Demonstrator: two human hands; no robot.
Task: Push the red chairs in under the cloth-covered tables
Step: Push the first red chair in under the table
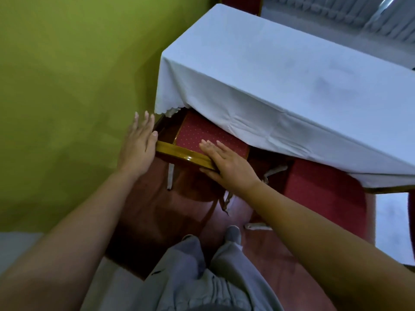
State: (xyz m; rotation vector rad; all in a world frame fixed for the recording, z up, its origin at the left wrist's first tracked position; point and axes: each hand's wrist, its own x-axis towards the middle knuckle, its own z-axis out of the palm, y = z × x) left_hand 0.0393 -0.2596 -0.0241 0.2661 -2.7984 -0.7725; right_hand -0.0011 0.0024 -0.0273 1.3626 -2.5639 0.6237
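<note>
- Straight ahead of the person, at the near-left corner of the worktop (280, 70), stands the chair (202, 135); its red seat already lies partly beneath the hanging white cloth (258, 113).
- Chair back: the gold top rail (179, 153) runs crosswise to the push, from lower right to upper left; this is the long axis that the hands bracket.
- Left hand (139, 142): flat and spread, fingers pointing forward, laid against the left end of the rail beside the green wall (67, 86); it grips nothing.
- Right hand (226, 164): draped over the right end of the rail, fingers forward over the seat edge and thumb below the rail; a loose hold on the rail, not a tight clasp.
- Nearness: both hands are in contact with the rail, one at each end, so neither arm has a clear lead; the chair lies directly ahead of them, between the person and the worktop.
- Governing relation, as judged: the free travel lies forward and slightly right, at right angles to the rail. An even push at both ends should keep the chair square; the wall just beside the left hand leaves little room for a leftward swing.
- Second chair (325, 194): stands to the right with much of its red seat exposed, apparently not yet pushed in.
- Floor (161, 209): dark reddish and glossy beneath the chair legs.
</note>
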